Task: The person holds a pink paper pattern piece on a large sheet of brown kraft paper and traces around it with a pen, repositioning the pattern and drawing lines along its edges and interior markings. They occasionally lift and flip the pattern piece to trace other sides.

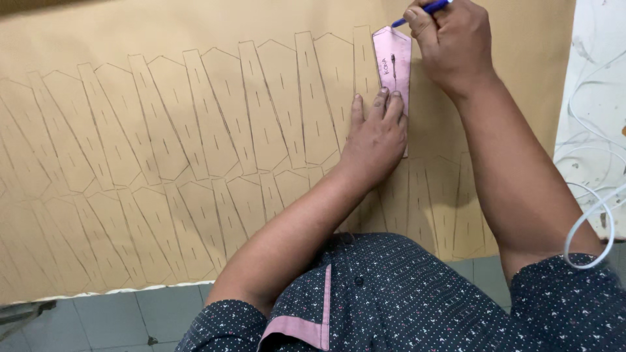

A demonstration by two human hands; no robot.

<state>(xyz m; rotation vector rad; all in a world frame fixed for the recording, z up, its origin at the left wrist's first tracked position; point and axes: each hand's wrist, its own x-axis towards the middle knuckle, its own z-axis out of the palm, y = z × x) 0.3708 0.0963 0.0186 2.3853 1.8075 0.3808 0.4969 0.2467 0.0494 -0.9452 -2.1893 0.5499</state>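
A large tan sheet [130, 58] lies flat, covered with many pen-traced outlines of a long pointed shape. A pink template [393, 62] of that shape rests on the sheet near the top right. My left hand [375, 133] lies flat with its fingers pressing the template's lower part down. My right hand [447, 42] grips a blue pen [427, 8] whose tip touches the sheet at the template's pointed top edge.
A white worktop [596, 98] with scuffs shows to the right of the sheet, with a loose white cord [590, 218] lying across it. Grey floor tiles [130, 319] show below the sheet's near edge.
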